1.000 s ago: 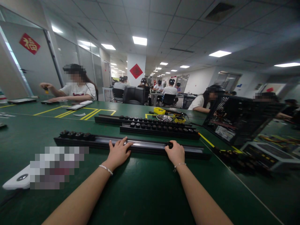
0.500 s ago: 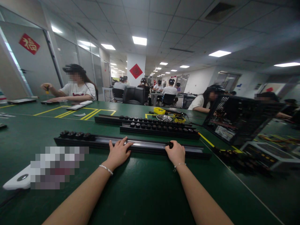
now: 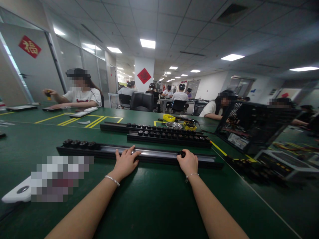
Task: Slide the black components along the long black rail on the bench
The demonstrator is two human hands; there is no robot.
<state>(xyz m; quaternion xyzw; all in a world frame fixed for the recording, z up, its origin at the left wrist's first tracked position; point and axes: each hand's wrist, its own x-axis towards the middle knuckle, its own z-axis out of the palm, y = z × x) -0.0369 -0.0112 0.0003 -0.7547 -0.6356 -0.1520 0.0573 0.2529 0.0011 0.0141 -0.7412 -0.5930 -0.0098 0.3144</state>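
A long black rail point(image 3: 157, 154) with a shiny metallic channel lies across the green table. My left hand point(image 3: 126, 162) rests on its near edge, fingers spread and touching the channel. Farther right, my right hand point(image 3: 188, 162) is closed in a pinch around a small black round part point(image 3: 181, 154) set at the channel; the fingers hide much of it. Several similar black round parts point(image 3: 80, 144) sit in a row at the rail's left end. Behind it lie two more black rails, a nearer one point(image 3: 169, 140) and a farther one point(image 3: 112, 126), both carrying rows of such parts.
A white phone-like device point(image 3: 17, 193), partly pixelated, lies at left. On the right stand an open computer case point(image 3: 236, 132) and a grey metal box point(image 3: 281, 162) with dark cables. Beyond the rails are a yellow tray point(image 3: 168, 118) and a metal dish point(image 3: 173, 125). Co-workers sit around.
My right hand has shifted very slightly to the right along the rail with the black round part. My left hand has stayed put on the rail.
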